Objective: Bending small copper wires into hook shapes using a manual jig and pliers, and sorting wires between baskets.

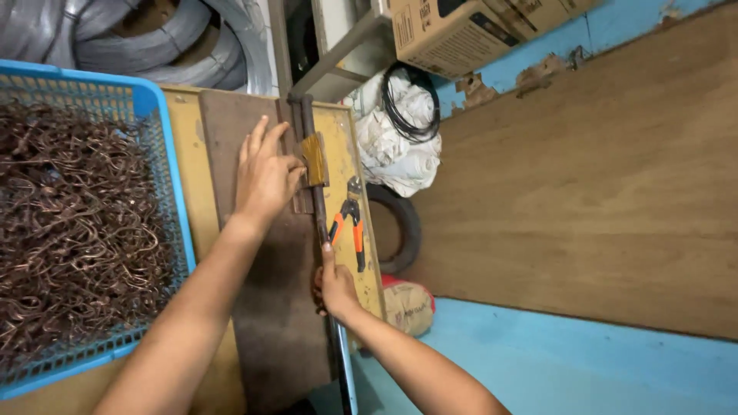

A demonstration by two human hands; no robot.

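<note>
A single head-worn camera looks steeply down from above the person's own shoulders, close to the narrow yellow-edged wooden worktop (338,146); both forearms enter from the bottom edge and stretch away up the frame; the view is rolled, so the worktop runs nearly vertical through the middle; the blue plastic mesh basket (157,115) fills the left side; the brown wooden floor (584,177) fills the right; no second view shares the scene.
</note>
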